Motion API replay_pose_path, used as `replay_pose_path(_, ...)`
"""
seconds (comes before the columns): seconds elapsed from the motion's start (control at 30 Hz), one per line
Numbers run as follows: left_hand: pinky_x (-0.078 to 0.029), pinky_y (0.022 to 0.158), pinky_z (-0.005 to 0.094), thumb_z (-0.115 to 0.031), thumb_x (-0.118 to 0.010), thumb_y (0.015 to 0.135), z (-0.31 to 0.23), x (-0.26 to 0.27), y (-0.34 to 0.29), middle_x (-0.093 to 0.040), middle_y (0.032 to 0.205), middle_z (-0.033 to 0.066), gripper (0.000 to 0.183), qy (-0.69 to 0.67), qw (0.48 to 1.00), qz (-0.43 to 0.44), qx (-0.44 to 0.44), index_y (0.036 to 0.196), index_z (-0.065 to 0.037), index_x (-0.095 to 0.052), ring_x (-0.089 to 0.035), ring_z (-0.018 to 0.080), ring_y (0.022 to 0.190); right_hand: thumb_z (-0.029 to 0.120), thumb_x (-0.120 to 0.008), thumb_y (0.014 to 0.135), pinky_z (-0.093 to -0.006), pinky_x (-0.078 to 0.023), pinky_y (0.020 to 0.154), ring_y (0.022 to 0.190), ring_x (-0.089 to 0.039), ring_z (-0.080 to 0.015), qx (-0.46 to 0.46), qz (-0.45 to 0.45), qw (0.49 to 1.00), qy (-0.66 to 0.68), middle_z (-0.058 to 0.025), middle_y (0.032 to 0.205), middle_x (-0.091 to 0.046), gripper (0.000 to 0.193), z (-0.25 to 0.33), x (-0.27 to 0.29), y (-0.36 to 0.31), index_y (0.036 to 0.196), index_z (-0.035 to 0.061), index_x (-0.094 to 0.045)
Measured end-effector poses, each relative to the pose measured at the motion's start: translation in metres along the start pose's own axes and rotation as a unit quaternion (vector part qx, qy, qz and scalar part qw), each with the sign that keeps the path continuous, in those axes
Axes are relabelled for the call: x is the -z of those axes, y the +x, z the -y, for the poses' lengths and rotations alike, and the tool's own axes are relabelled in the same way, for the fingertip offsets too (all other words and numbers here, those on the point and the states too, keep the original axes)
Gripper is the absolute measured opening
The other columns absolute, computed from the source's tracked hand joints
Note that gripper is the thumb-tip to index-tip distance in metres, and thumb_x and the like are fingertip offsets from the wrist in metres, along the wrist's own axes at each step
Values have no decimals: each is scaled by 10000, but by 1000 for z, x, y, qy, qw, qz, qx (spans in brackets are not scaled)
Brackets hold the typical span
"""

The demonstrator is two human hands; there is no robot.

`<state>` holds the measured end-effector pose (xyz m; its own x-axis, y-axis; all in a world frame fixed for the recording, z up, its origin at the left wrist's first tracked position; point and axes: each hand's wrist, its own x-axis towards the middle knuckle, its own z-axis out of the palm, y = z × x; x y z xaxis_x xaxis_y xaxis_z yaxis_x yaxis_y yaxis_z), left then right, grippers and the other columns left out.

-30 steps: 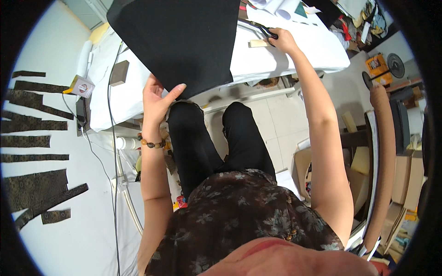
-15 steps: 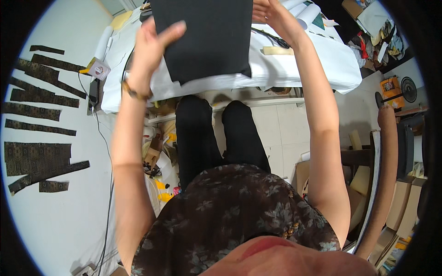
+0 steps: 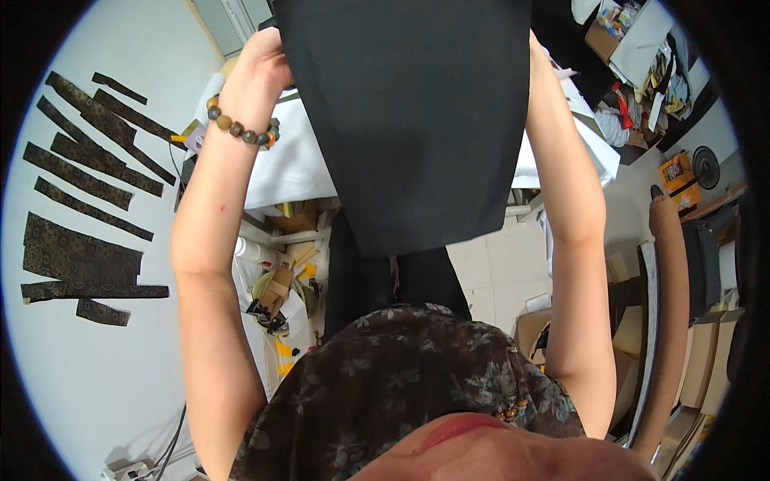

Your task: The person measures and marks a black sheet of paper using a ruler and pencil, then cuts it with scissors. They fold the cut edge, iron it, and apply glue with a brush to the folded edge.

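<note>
Black panel (image 3: 409,120): upper centre; looks light, bendy; best held by both sides.
Left hand (image 3: 267,60), right hand (image 3: 536,52): fingers hidden, I can't tell grip.

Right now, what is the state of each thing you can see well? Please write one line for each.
Black sheet: held up, spread out, lower edge free
Left grip: at the sheet's left edge, fingers hidden
Right grip: at its right edge, mostly hidden
Bead bracelet: worn
Patterned dark strips: flat, mostly apart
White table cover: spread out, partly hidden behind the sheet
</note>
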<state>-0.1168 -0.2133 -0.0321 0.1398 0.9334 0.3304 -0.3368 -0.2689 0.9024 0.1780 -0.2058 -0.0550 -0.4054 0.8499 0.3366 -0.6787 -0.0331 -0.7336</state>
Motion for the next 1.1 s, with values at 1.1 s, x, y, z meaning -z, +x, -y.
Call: replay_pose_path(1.1, -557, 815, 324, 29, -630, 875, 20, 9, 157, -674, 1047, 87, 289, -234, 905, -30, 355, 1164, 27, -617, -670, 178, 923, 16, -808, 735, -362, -604, 790, 960, -682, -260, -217, -403, 887, -59, -213, 1057, -645, 754, 53, 29, 138, 1342, -93, -375)
